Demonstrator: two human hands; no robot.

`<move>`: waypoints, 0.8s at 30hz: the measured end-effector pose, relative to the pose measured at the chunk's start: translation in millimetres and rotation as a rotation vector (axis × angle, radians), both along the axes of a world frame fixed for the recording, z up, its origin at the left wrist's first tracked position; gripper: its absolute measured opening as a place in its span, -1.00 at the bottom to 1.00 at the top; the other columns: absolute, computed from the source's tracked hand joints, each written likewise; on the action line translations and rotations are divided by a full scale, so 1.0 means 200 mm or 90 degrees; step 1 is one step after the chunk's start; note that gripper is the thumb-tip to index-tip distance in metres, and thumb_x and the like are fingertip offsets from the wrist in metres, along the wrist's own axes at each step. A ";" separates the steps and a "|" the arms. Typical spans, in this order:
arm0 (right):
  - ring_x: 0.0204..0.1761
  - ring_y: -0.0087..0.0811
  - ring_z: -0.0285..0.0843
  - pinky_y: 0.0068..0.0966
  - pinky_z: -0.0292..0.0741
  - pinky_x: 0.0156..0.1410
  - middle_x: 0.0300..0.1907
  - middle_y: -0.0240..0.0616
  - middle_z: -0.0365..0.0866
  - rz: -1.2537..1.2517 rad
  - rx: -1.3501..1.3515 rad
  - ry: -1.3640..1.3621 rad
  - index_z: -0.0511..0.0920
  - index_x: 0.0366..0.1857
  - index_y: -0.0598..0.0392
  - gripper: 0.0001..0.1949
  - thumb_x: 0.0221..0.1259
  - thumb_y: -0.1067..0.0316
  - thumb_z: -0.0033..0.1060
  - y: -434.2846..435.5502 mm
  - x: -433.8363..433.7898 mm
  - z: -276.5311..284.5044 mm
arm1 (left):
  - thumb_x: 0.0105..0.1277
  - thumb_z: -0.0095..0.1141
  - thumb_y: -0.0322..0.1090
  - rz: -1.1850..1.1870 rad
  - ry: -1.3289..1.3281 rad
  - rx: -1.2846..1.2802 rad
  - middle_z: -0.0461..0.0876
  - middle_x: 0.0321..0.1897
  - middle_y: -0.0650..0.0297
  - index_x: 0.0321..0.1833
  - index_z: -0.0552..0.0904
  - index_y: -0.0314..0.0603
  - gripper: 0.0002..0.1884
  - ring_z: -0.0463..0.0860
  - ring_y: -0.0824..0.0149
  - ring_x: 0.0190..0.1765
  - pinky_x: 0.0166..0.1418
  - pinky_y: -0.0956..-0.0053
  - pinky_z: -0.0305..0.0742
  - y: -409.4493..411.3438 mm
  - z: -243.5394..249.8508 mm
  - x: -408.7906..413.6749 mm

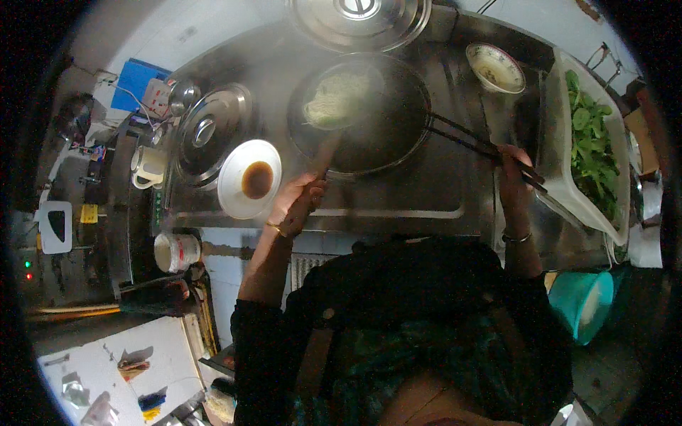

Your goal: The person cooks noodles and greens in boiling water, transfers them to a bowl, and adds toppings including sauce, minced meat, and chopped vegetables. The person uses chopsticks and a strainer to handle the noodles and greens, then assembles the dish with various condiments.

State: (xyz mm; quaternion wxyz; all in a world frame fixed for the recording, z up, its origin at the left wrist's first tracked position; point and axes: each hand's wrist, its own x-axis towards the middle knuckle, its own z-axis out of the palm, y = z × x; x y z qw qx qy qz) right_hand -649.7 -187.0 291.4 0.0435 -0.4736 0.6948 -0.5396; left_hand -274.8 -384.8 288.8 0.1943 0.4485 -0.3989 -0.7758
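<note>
My left hand (299,199) is closed around the brown handle (326,152) of what looks like a noodle strainer. Pale noodles (338,98) sit at its far end, over the left part of a large round pot (397,152); steam blurs the strainer itself. In my right hand (514,168) is a pair of long dark chopsticks (463,134), their tips at the pot's right rim. A white bowl (229,183) holding brown liquid (257,180) stands left of my left hand.
Metal lids lie at the left (221,120) and behind the pot (314,24). A patterned bowl (515,80) sits back right, near a white bin (557,122) of leafy greens (591,138). A cream mug (151,164) stands far left. A teal bucket (573,303) is low at right.
</note>
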 end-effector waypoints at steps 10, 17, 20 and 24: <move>-0.21 -0.34 0.56 -0.41 0.53 -0.01 -0.18 -0.24 0.55 0.028 -0.159 -0.262 0.49 -0.07 0.13 -0.79 0.27 0.34 0.04 -0.11 -0.22 -0.49 | 0.25 0.09 -0.26 0.013 0.042 0.028 0.47 -0.44 0.21 -0.18 0.43 -0.24 -0.78 0.48 0.39 -0.45 -0.43 0.56 0.41 0.11 -0.01 0.10; -0.18 -0.19 0.58 -0.33 0.57 -0.11 -0.16 -0.05 0.56 -0.080 0.081 0.123 0.45 -0.06 0.23 -0.61 0.23 0.10 0.11 -0.72 -0.13 -0.60 | 0.21 0.13 -0.29 -0.002 0.013 0.102 0.46 -0.48 0.21 -0.13 0.40 -0.13 -0.75 0.46 0.40 -0.53 -0.53 0.57 0.38 0.30 0.16 0.17; -0.24 -0.35 0.57 -0.42 0.53 -0.09 -0.27 -0.17 0.60 -0.021 -0.058 -0.179 0.47 -0.06 0.25 -0.68 0.30 0.20 0.00 -0.90 -0.34 -0.70 | 0.23 0.10 -0.28 0.020 -0.026 0.075 0.48 -0.48 0.21 -0.14 0.40 -0.13 -0.78 0.45 0.40 -0.55 -0.53 0.57 0.38 0.37 0.18 0.12; -0.29 -0.40 0.56 -0.47 0.51 -0.10 -0.31 -0.21 0.60 0.233 -0.247 -0.686 0.49 -0.09 0.21 -0.74 0.32 0.24 -0.03 -0.73 -0.08 0.00 | 0.26 0.05 -0.28 0.012 -0.079 0.043 0.49 -0.48 0.25 -0.16 0.42 -0.16 -0.81 0.48 0.40 -0.53 -0.48 0.52 0.44 0.39 0.05 0.22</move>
